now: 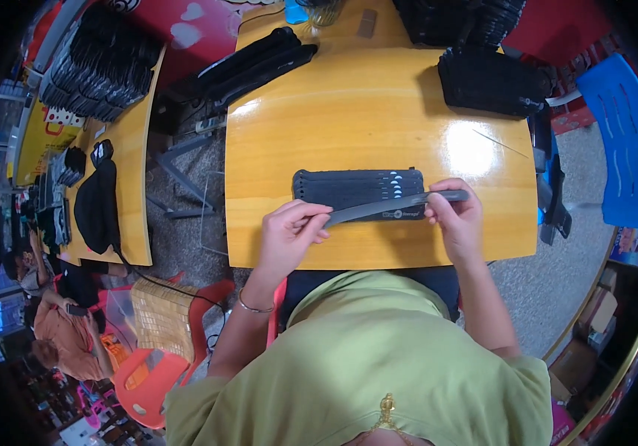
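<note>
A long, flat dark grey strip [375,209] is stretched between my two hands above the table. Its left end is pinched in my left hand [287,236], which has a bangle at the wrist. Near the strip's right end, my right hand [459,221] grips it between thumb and fingers, and a short length sticks out beyond. Beneath it on the table lies a flat black fabric piece [341,181] with layered bands and a row of white marks toward its right side. The strip hides part of this piece.
The yellow wooden table [319,134] carries a black folded bundle [267,63] at far left and black stacks [490,80] at far right. A side table [131,193] holds piled black pieces [100,63]. Red chairs [152,379] and a seated person [73,334] are at left.
</note>
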`<state>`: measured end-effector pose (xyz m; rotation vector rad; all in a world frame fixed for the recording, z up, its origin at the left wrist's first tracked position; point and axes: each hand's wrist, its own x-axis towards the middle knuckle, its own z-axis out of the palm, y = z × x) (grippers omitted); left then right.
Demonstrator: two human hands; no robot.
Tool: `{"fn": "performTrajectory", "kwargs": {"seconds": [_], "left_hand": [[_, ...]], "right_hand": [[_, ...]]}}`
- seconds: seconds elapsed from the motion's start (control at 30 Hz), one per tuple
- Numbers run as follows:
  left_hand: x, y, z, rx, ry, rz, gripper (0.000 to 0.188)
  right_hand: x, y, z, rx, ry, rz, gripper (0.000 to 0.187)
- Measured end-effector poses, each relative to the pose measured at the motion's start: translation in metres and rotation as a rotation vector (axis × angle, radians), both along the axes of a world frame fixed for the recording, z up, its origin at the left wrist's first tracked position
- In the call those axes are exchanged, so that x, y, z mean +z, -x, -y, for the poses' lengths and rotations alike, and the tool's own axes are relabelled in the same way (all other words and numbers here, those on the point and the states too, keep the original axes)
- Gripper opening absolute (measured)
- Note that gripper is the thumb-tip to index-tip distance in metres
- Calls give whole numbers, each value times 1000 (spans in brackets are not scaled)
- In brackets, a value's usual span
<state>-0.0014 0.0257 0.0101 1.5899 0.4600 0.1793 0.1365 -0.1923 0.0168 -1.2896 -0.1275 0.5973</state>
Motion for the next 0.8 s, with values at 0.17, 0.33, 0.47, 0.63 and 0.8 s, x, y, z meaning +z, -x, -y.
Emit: {"fn": "performTrajectory", "kwargs": {"seconds": [0.17, 0.33, 0.47, 0.63, 0.8], "left_hand": [[-6, 20, -18, -65, 45, -35, 13], [-15, 31, -25, 3, 145, -126, 12], [-23, 34, -35, 43, 228, -233, 12], [-22, 34, -33, 83, 255, -166, 14], [-29, 36, -33, 85, 151, -172, 13]], "right_hand": [[-23, 16, 24, 6, 215, 42, 11], [-35, 31, 28, 36, 214, 97, 11], [-35, 35, 28, 59, 228, 130, 12], [-38, 35, 28, 68, 201, 84, 13], [-46, 35, 29, 65, 267, 234, 12]]}}
